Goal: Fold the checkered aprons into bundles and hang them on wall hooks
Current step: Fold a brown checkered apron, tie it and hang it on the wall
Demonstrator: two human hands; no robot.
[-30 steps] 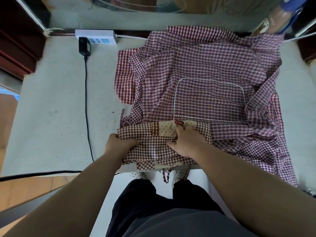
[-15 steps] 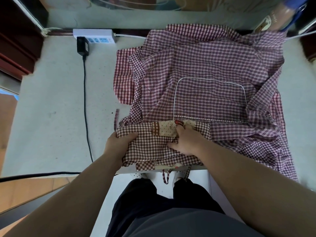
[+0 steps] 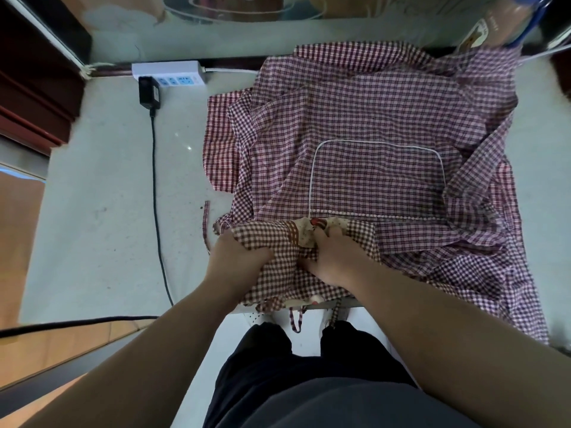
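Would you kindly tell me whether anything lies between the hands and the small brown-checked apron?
Nothing visible does: the left hand grips the brown-checked apron at its left edge, and the right hand holds it directly. No wall hooks are in view.

The pale table (image 3: 102,227) carries a white power strip (image 3: 168,72) at the upper left with a black adapter (image 3: 149,92) plugged in, its cable (image 3: 156,196) trailing down the frame, crumpled purple-checked aprons (image 3: 370,118) spread across the centre and right, and a folded brown-checked apron (image 3: 278,279) at the near edge.
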